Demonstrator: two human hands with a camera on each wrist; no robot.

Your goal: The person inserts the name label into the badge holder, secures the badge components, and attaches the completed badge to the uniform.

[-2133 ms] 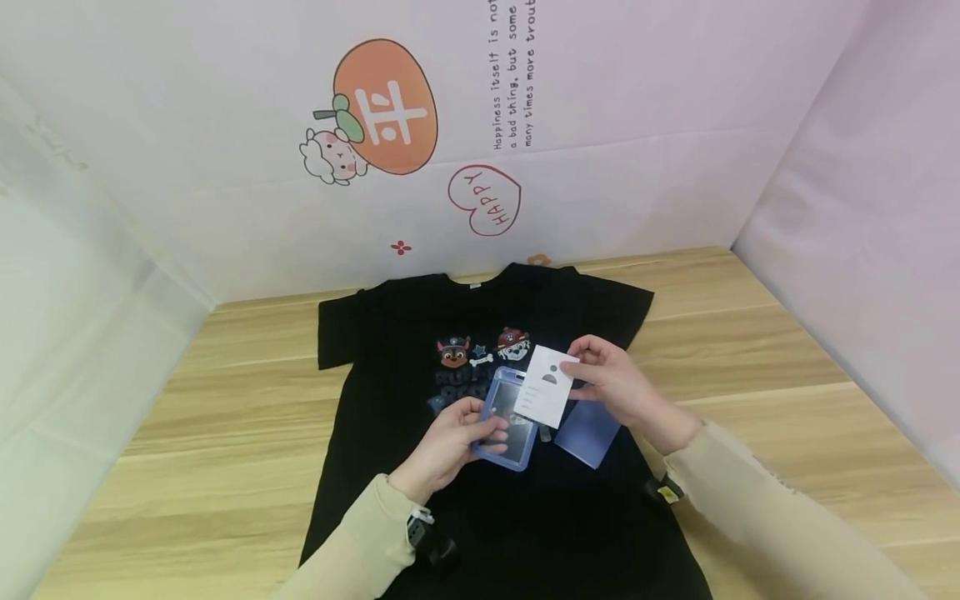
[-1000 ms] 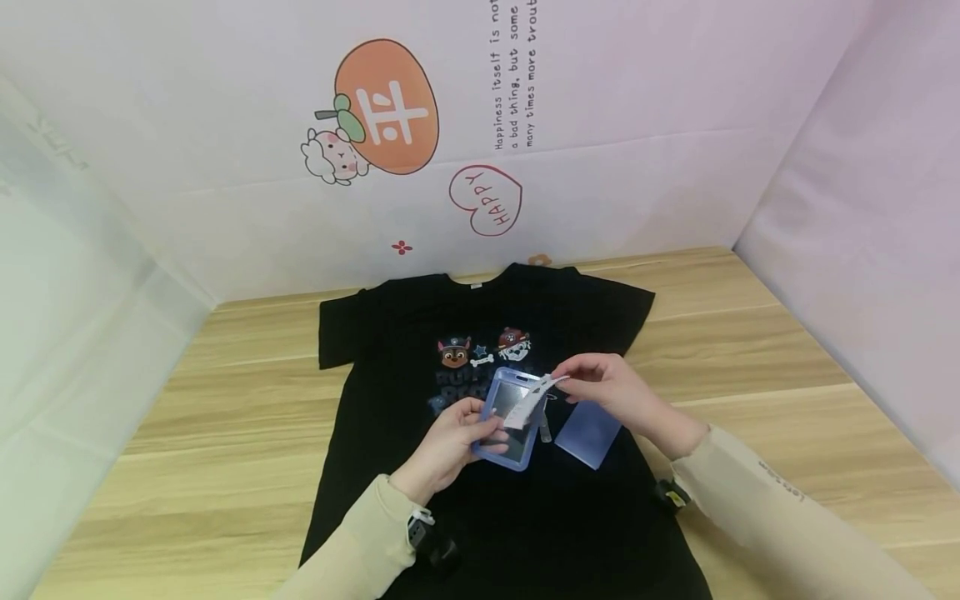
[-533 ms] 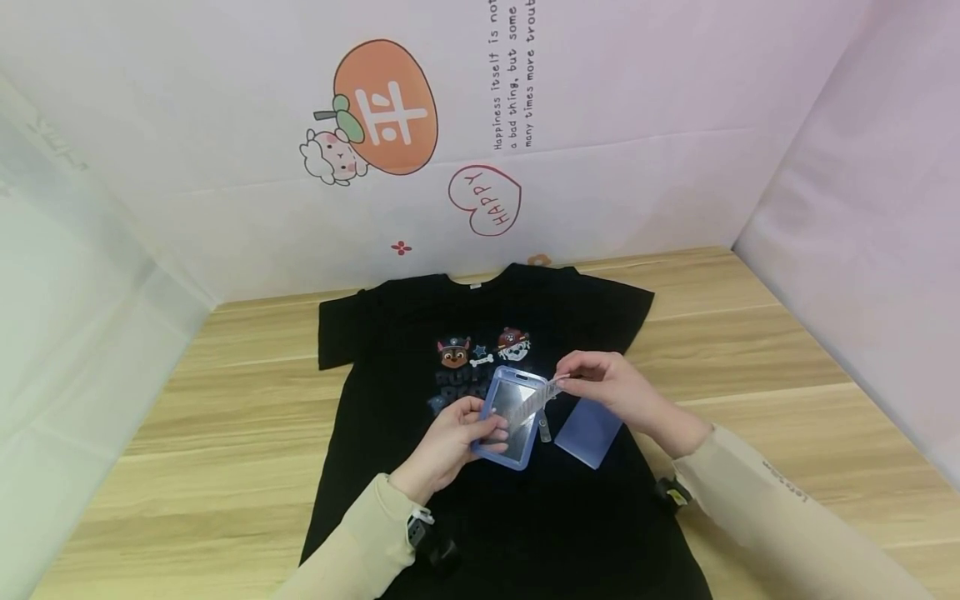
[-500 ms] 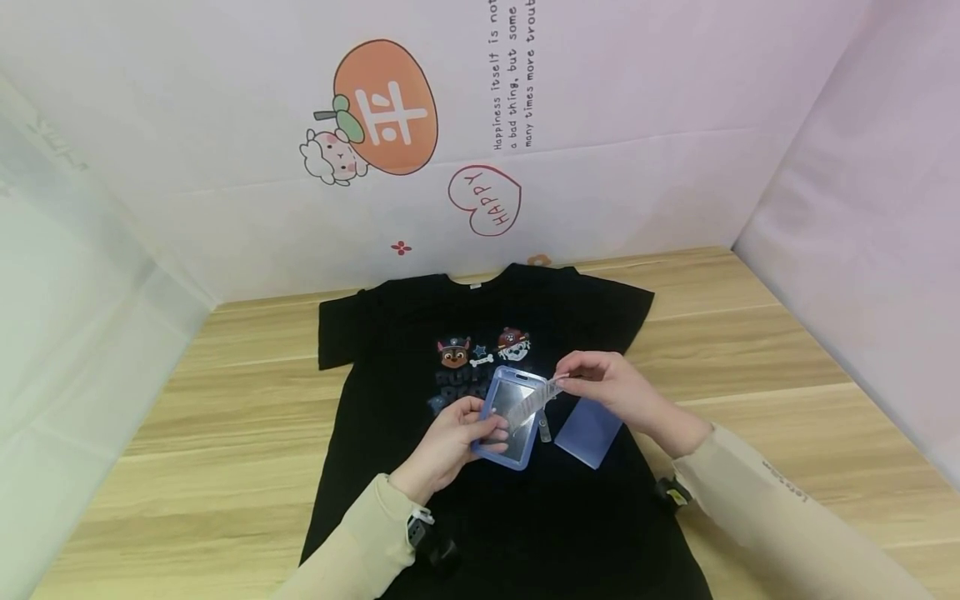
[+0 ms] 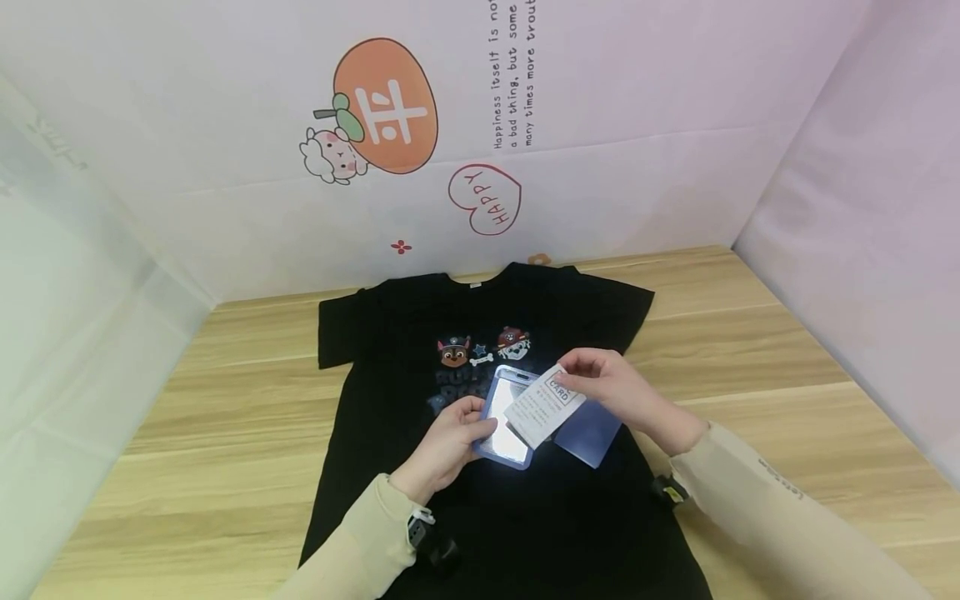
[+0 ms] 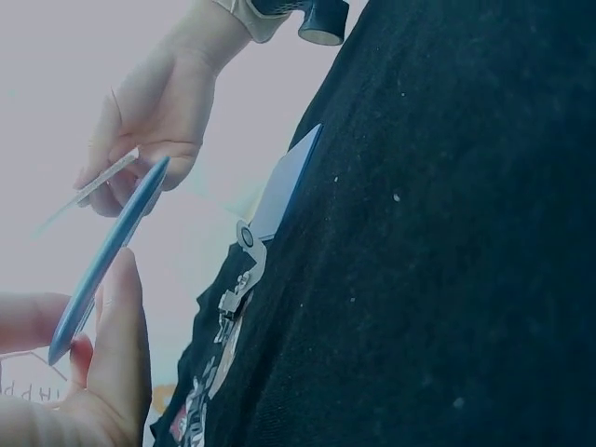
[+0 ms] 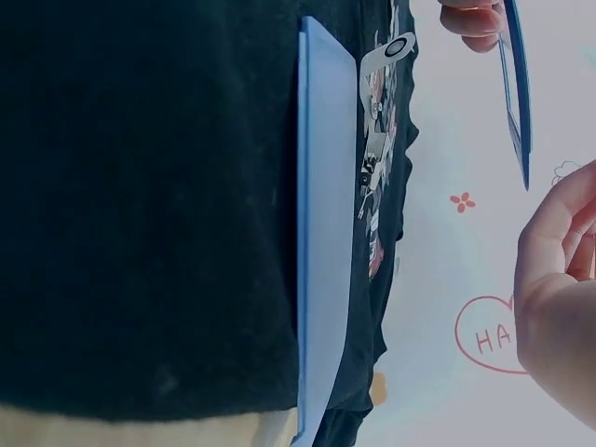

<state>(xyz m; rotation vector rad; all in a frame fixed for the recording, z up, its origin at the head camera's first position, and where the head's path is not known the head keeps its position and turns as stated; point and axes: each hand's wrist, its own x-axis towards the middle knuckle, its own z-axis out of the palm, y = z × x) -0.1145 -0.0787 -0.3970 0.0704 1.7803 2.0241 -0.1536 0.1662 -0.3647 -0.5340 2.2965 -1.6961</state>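
Note:
My left hand [image 5: 444,446] grips a blue-framed badge holder [image 5: 504,446] by its left side, thumb over the front; its window shines with glare. Between thumb and fingers, my right hand [image 5: 611,387] pinches a white printed card [image 5: 542,412] by its upper corner. The card's lettered side, with the word CARD, faces up and overlaps the holder's right edge in the head view. Below the right hand lies a flat blue panel [image 5: 588,435] on the shirt. In the left wrist view the card sits just apart from the holder, both above the shirt.
A black T-shirt [image 5: 405,517] with cartoon dogs is spread on the wooden table [image 5: 187,433]. A clear strap with a metal clip [image 6: 244,270] lies on it near the panel. White printed sheets [image 5: 637,150] stand behind and at both sides.
The right hand has turned the card from its portrait side, past edge-on, to its lettered side. The left hand and holder stay nearly still, and the holder's window now catches bright glare.

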